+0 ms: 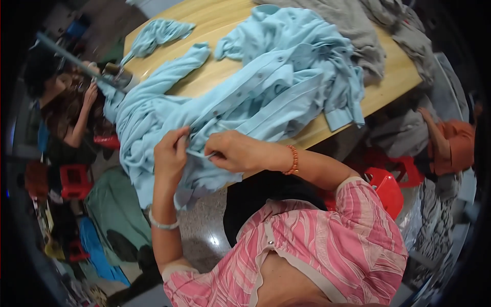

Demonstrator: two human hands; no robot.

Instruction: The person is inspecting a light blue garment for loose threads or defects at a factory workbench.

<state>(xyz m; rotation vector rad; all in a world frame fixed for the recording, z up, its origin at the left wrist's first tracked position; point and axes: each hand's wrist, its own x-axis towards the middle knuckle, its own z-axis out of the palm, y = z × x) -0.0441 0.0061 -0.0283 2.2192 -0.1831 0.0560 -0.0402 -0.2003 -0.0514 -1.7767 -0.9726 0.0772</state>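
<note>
A light blue garment (204,110) with a row of round buttons along its front strip lies bunched on the wooden table (391,92) and hangs over the near edge. My left hand (170,153) pinches a fold of its cloth between thumb and fingers. Close beside it on the right, my right hand (240,152) is curled closed at a narrow strip of the same cloth. A small thin greyish thing shows under its fingertips, too small to make out.
A separate light blue piece (161,36) lies at the table's far left, and grey cloth (353,33) at the far right. People sit at left (76,123) and right (452,148). Red stools (76,181) and green cloth (115,210) are at left.
</note>
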